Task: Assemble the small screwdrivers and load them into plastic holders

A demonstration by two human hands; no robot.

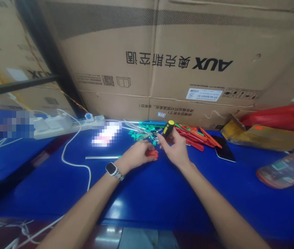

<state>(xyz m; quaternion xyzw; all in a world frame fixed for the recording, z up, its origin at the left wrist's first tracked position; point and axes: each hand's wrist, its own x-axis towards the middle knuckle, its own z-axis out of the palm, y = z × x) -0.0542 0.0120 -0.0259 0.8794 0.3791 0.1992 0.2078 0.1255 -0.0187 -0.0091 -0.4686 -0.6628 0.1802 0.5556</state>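
In the head view, two bare forearms reach over the glossy blue bench (pixel 162 193) toward the middle of its far edge. The left hand (pixel 136 155), with one silver smartwatch (pixel 113 170) on its wrist, has its fingers curled around one small red plastic piece (pixel 154 154) lying on the bench. Just beside it, the right hand (pixel 176 148) has its fingers clenched on one black stubby screwdriver with a yellow cap (pixel 168 128), held tilted above the surface. Behind the hands along the far edge lie two heaps, too tangled to count: green plastic clips (pixel 147 133) and red plastic clips (pixel 196 137). One dark smartphone (pixel 223 149) lies right of the red heap, and one white power strip (pixel 64 126) sits toward the far left corner.
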